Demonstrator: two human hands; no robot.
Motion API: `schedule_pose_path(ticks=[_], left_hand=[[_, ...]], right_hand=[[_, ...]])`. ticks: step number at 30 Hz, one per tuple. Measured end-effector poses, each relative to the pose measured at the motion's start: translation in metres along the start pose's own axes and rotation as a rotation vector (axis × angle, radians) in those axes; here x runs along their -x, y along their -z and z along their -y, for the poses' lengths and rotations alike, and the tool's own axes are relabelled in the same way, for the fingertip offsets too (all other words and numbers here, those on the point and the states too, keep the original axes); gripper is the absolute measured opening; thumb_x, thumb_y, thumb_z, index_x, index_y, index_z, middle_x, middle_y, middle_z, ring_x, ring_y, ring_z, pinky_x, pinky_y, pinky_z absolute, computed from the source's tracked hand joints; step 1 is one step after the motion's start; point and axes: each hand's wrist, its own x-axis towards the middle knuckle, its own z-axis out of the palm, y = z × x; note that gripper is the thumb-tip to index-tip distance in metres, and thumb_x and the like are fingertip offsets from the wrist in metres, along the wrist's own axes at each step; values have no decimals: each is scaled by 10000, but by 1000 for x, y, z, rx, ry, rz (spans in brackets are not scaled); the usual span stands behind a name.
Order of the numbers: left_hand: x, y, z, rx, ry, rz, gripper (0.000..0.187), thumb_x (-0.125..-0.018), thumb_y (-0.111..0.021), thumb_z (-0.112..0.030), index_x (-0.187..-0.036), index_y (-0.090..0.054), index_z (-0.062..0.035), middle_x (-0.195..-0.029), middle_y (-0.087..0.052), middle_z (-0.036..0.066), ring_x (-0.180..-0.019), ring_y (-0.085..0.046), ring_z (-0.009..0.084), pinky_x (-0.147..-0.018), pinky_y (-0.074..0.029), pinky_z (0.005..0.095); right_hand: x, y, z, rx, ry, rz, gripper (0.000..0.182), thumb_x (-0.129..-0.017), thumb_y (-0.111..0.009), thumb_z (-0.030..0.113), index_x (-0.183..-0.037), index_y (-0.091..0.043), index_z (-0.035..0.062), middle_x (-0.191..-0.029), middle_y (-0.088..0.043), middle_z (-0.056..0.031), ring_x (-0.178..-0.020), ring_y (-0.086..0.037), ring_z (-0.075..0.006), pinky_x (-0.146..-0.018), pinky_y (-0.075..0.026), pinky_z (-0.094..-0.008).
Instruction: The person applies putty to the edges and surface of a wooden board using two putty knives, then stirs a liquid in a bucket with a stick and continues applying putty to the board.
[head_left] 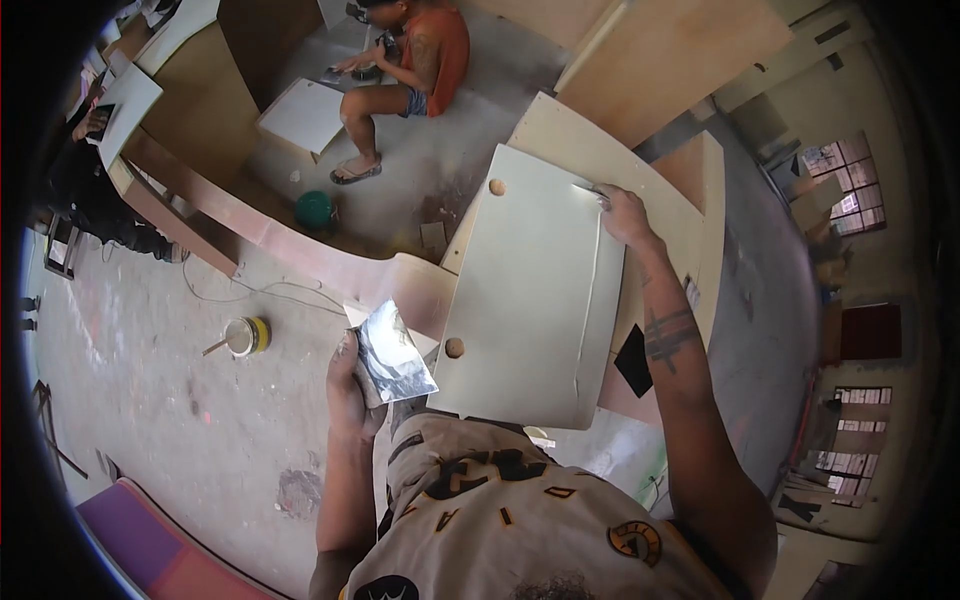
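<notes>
My left hand (pixel 348 385) grips a shiny metal sheet (pixel 395 352) by its left edge, with whitish smears on its face. In my right hand (pixel 626 216) is a small putty knife (pixel 597 193), mostly covered by my fingers, its blade at the upper right of a pale door panel (pixel 530 285). Two round hinge holes show along the panel's left side. A thin raised line of pale filler (pixel 590 300) runs down near its right edge. The panel lies over a larger plywood board (pixel 660 185).
A yellow can (pixel 247 336) with a stick stands on the floor at left. A curved pinkish board (pixel 300 245) crosses ahead. Beyond it are a seated co-worker (pixel 425 65), a white panel (pixel 303 117) and a green bucket (pixel 314 210). Another person (pixel 100 200) is at far left.
</notes>
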Motion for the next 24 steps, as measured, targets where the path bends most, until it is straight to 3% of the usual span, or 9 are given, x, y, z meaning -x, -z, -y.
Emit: schedule_pose_path(ticks=[6, 18, 19, 24], left_hand=[[15, -3, 10, 4, 9, -23, 417, -1059, -492, -325, -1279, -558, 23, -1172, -675, 121, -1045, -676, 212, -927, -537, 360], [73, -12, 59, -1, 121, 96, 416, -1044, -520, -326, -1288, -554, 9, -1178, -673, 126, -1047, -682, 230, -932, -547, 383], [81, -20, 65, 9, 119, 33, 427, -1044, -520, -328, -1307, -541, 7, -1181, -675, 129, -1026, -691, 236, -920, -557, 386], [113, 4, 93, 41, 211, 96, 427, -1039, -533, -319, -1333, -523, -11, -1177, -681, 125, -1020, -694, 241, -916, -561, 394]], right_hand=[[43, 10, -9, -185, 100, 162, 387, -883, -520, -55, -1220, -672, 59, -1193, -689, -172, -1139, -624, -365, -1000, -485, -424], [189, -10, 10, -114, 286, 135, 478, -766, -542, -102, -1202, -671, 45, -1222, -679, -158, -1149, -618, -361, -1006, -486, -419], [204, -12, 13, -115, 303, 117, 483, -751, -558, -114, -1193, -674, 43, -1211, -682, -156, -1136, -627, -353, -991, -498, -413], [286, -12, 36, -136, 357, 111, 499, -707, -601, -128, -1170, -677, 40, -1184, -688, -154, -1103, -648, -341, -957, -523, -401]])
